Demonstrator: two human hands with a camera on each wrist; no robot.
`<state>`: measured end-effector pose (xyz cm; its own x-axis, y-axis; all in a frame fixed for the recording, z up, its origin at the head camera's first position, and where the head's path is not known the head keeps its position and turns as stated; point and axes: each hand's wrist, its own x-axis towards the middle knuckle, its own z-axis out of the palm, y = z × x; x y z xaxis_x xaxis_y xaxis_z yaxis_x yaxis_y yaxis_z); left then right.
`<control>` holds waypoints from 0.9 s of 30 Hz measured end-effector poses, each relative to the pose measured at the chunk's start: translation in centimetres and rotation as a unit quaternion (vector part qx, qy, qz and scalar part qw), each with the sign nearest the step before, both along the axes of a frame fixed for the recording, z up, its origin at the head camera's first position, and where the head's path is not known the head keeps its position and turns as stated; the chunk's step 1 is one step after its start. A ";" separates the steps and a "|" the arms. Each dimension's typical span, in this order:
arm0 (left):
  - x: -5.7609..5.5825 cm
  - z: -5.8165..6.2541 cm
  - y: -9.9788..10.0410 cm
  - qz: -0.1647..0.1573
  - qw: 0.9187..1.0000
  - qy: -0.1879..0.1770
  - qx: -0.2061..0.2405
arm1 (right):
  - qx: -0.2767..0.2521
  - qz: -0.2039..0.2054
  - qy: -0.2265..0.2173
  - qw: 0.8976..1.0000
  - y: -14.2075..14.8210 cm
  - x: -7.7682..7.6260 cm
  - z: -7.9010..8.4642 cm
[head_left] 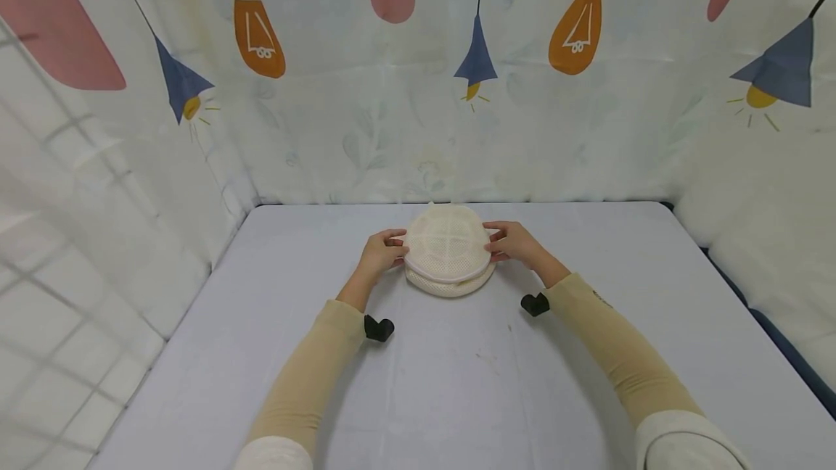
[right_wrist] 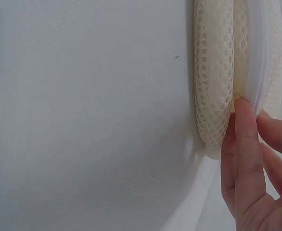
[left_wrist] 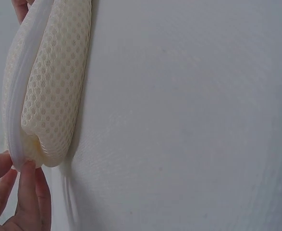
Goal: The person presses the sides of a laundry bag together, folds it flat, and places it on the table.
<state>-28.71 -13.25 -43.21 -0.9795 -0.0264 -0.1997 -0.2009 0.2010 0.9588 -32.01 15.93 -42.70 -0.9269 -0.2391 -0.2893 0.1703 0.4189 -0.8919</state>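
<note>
A cream, rounded mesh laundry bag [head_left: 447,241] lies near the far edge of the white table in the head view. Its upper layer and lower layer meet at a white zipper band [left_wrist: 23,82], with a fold showing beside it. At the bag's left side, my left hand [head_left: 381,252] pinches the rim between thumb and fingers. Opposite, my right hand [head_left: 519,244] pinches the right rim; in the right wrist view its fingers [right_wrist: 249,154] press against the zipper edge. What lies inside the bag is hidden.
The white tabletop [head_left: 451,383] stretches toward me, with a few faint marks. A curtain [head_left: 405,136] printed with lamps and bulbs hangs behind it. Black wrist devices [head_left: 379,328] sit at both beige sleeve cuffs.
</note>
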 end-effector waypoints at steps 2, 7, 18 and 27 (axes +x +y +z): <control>0.0 -0.2 0.0 -0.001 1.000 0.000 -0.005 | 0.000 0.000 0.001 1.000 0.0 -0.1 0.0; -0.1 -0.3 0.0 -0.001 1.000 -0.001 -0.016 | 0.005 -0.004 0.001 1.000 -0.1 -0.1 -0.1; 0.0 -0.1 0.2 0.001 1.000 -0.006 -0.031 | 0.003 0.008 0.005 1.000 -0.1 -0.1 0.0; -0.2 0.0 0.2 0.002 0.999 -0.021 -0.033 | 0.024 0.004 -0.001 1.000 -0.3 -0.2 0.1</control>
